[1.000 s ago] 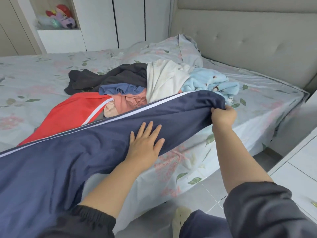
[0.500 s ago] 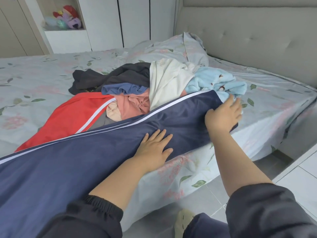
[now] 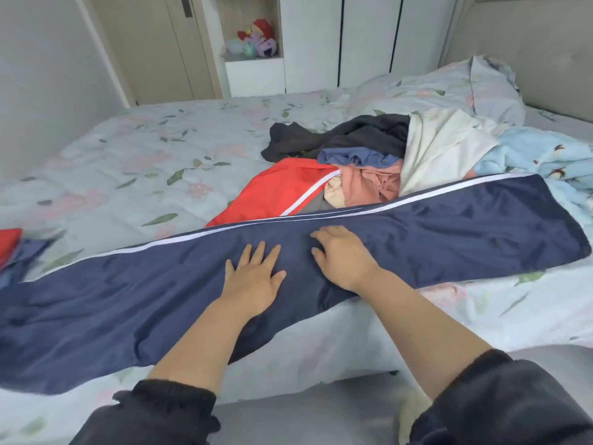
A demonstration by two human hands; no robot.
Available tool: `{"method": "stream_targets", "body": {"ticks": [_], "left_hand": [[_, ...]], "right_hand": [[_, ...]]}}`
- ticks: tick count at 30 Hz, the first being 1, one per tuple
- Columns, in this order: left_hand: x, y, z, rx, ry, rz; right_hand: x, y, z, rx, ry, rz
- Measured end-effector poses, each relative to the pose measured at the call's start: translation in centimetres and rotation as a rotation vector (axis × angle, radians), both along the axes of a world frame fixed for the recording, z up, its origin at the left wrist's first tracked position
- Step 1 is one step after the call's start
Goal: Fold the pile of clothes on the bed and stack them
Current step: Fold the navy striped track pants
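Observation:
Navy trousers with a white side stripe [image 3: 449, 229] lie stretched flat along the near edge of the bed [image 3: 128, 175]. My left hand [image 3: 253, 274] rests palm down on them, fingers spread. My right hand [image 3: 343, 255] presses on the cloth just to its right, fingers slightly curled, holding nothing. Behind the trousers sits the pile of clothes [image 3: 369, 175]: a red garment [image 3: 282, 194], pink, blue, black, cream and a light blue printed piece [image 3: 545, 155].
Folded red and blue clothes [image 3: 9, 248] lie at the far left edge of the bed. A pillow [image 3: 465, 81] and padded headboard [image 3: 529, 43] are at the right. White wardrobes with a toy shelf [image 3: 253, 43] stand behind. Grey floor runs below the bed's edge.
My right hand let go of the trouser leg's end and moved left onto the middle of the cloth, beside my left hand. The trousers now lie flat. My view swung left.

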State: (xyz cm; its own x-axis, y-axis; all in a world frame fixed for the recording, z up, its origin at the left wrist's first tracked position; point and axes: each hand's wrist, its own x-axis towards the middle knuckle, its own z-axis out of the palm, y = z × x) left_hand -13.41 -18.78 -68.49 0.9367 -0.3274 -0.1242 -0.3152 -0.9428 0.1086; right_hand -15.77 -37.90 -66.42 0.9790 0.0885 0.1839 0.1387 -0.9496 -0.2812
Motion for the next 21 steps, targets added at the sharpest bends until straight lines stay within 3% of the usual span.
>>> {"method": "stream_targets", "body": {"ticks": [4,9,17,21], "left_hand": [[-0.2,3.5,-0.7,0.024,-0.011,-0.006],[-0.1,8.4,-0.8,0.1,-0.052,0.002],[0.0,19.4,-0.7,0.063,0.014,0.252],[-0.1,25.8,-0.7,0.137,-0.075,0.377]], "right_hand": [[0.5,4.1,-1.9,-0.176,0.256,-0.061],[1.2,7.7,-2.2,-0.206,0.25,-0.151],[2.5,17.5,-2.7,-0.201,0.258,0.118],[2.3,21.1,-3.4,-0.208,0.235,0.232]]}}
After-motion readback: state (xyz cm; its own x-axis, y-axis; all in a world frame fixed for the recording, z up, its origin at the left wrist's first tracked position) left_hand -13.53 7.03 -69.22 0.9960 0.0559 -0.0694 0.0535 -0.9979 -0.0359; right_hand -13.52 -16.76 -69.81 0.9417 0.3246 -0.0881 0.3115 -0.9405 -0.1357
